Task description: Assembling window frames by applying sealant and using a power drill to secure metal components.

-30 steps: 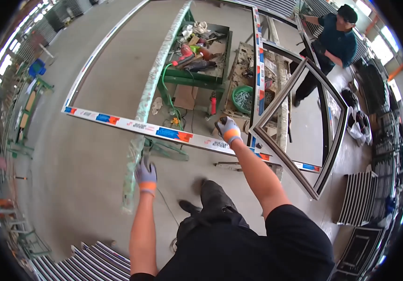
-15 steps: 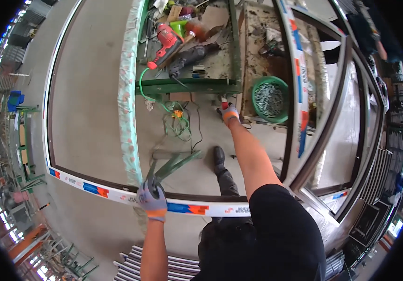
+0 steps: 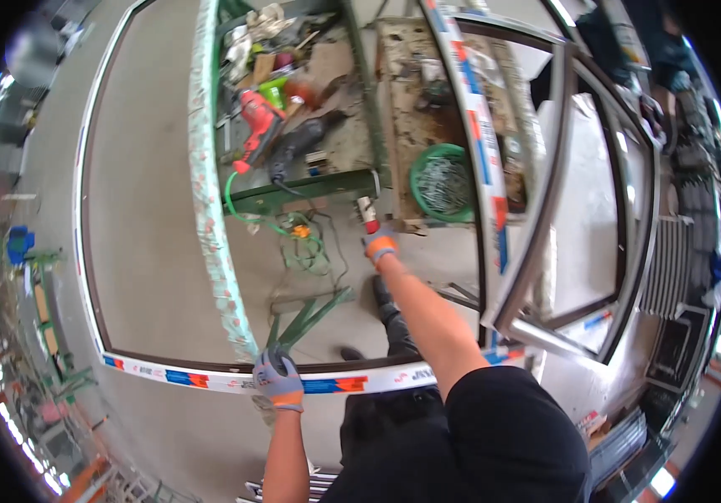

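Observation:
My gloved left hand (image 3: 278,377) closes round the near rail of a large white and dark brown frame (image 3: 183,376), beside the padded upright of the stand. Ahead and to the right, my gloved right hand (image 3: 381,244) is closed on a short tool (image 3: 370,220) with a red part and a whitish end; its exact kind is unclear. This tool lies just in front of the green crossbar of the tool stand. Its lower part is hidden by the glove.
A red power drill (image 3: 259,126) and a dark power tool (image 3: 306,144) lie on the cluttered green stand. Right of them sits a green bowl (image 3: 419,186) of screws. Another frame (image 3: 557,151) leans across the right side. A green hose (image 3: 314,251) coils on the floor.
My right hand has drawn back from the green crossbar, and the red and whitish tool now shows more. My left hand keeps its hold on the frame. The whole view has shifted.

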Demonstrator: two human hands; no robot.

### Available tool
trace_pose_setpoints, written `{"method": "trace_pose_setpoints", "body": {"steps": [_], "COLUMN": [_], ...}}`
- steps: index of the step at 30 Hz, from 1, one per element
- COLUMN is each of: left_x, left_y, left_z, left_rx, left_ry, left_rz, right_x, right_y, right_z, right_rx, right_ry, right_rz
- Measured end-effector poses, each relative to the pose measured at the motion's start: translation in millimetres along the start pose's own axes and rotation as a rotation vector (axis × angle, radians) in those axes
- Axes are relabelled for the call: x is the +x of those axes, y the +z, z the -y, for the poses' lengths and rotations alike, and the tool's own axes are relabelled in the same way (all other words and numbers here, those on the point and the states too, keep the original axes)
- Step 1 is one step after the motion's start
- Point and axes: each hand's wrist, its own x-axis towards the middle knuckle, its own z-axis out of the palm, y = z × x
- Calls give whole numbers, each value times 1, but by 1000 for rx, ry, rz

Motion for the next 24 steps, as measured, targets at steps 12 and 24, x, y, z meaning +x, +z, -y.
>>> {"method": "trace_pose_setpoints", "body": {"steps": [12, 24], "left_x": [-31, -176], "left_y": [-33, -61], "left_z": [-58, -205], "left_rx": [-999, -1641], "left_ry": [258, -175], "left_rz": [437, 1603], "right_x": [-394, -585], "right_y": [-267, -265], "right_z": [-110, -283], "right_rx": [854, 828], "right_ry": [-312, -53], "right_rz": [83, -241]}}
